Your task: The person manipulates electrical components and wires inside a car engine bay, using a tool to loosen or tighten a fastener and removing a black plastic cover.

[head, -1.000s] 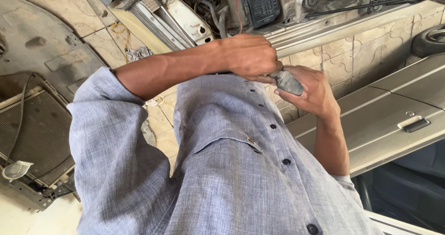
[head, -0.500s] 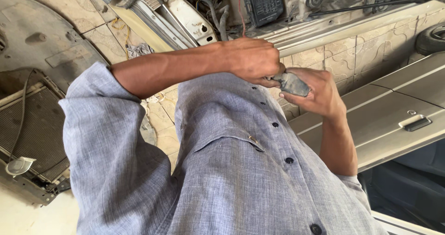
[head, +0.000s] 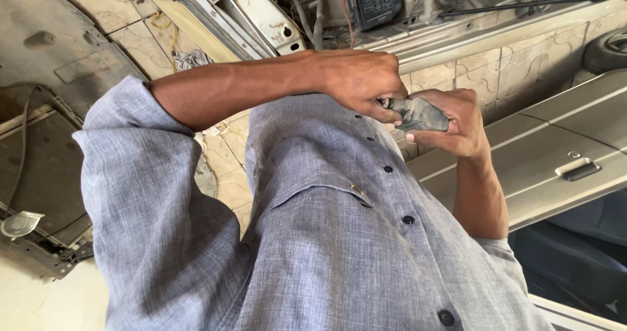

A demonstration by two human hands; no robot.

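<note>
Radiator (head: 39, 174) lying at far left of the small grey part | left hand (head: 359, 83) pinching one end of the small grey part (head: 421, 114), fingers closed on it | right hand (head: 454, 125) cupping and clamping the part at chest height | car door (head: 555, 155) lying right of it | handling appearing midway, part not yet set down.

Bright, even daylight, soft shadows, sharp focus, slight wide-angle edge distortion.
</note>
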